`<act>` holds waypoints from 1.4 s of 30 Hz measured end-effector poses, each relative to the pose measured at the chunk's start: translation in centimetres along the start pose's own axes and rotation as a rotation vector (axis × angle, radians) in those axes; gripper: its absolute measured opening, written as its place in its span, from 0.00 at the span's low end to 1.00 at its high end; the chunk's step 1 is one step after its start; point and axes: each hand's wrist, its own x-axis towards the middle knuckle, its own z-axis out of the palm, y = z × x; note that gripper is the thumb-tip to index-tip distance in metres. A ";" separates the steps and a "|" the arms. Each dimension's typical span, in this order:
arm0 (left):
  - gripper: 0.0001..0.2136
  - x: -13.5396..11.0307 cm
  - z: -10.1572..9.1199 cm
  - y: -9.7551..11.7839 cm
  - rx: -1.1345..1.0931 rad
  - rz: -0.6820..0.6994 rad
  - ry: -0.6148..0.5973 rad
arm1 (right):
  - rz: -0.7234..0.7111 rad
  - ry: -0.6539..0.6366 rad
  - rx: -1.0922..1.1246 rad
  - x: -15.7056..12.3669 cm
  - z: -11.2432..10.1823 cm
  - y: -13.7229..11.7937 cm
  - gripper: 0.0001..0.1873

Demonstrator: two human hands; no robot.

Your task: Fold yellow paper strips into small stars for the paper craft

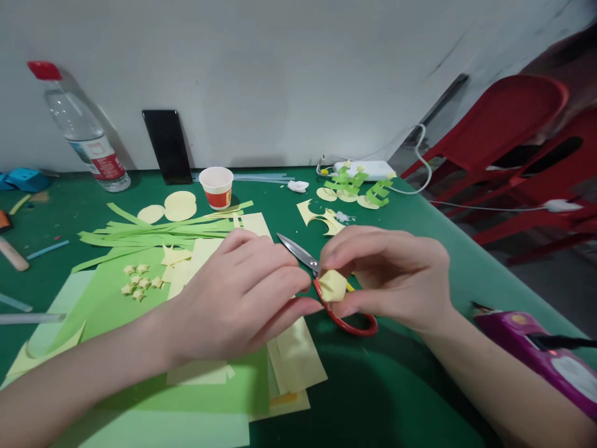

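Note:
A small folded pale-yellow paper pentagon [333,285] is pinched between the thumb and fingers of my right hand [392,274]. Just left of it is my left hand [261,286], its fingers curled together and its thumb beside the index finger. Nothing shows in it. Under the pentagon lie scissors [352,325] with red handles, blades pointing up and left. Several tiny folded paper stars [138,281] rest on a green sheet [116,311], left of my left hand. Behind that hand are long green paper strips [158,230]. Pale-yellow sheets [298,354] are partly covered by my left hand.
Along the wall stand a water bottle [93,137], a black phone [168,147] and a paper cup [217,188]. Cut yellow scraps [308,213], green paper pieces [347,179] and a white power strip [373,169] lie back right. A purple device [527,348] with a cable sits right, near red chairs [504,124].

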 end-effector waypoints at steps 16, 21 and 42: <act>0.10 0.0 0.2 0.3 0.128 0.058 0.009 | -0.053 -0.049 -0.202 0.0 0.2 -1.4 0.14; 0.09 0.0 0.5 0.3 0.158 0.060 -0.004 | -0.066 -0.072 -0.318 0.2 0.3 -1.9 0.13; 0.13 -0.4 0.7 -0.3 0.026 0.149 -0.088 | -0.073 -0.163 -0.509 0.1 0.6 -2.6 0.06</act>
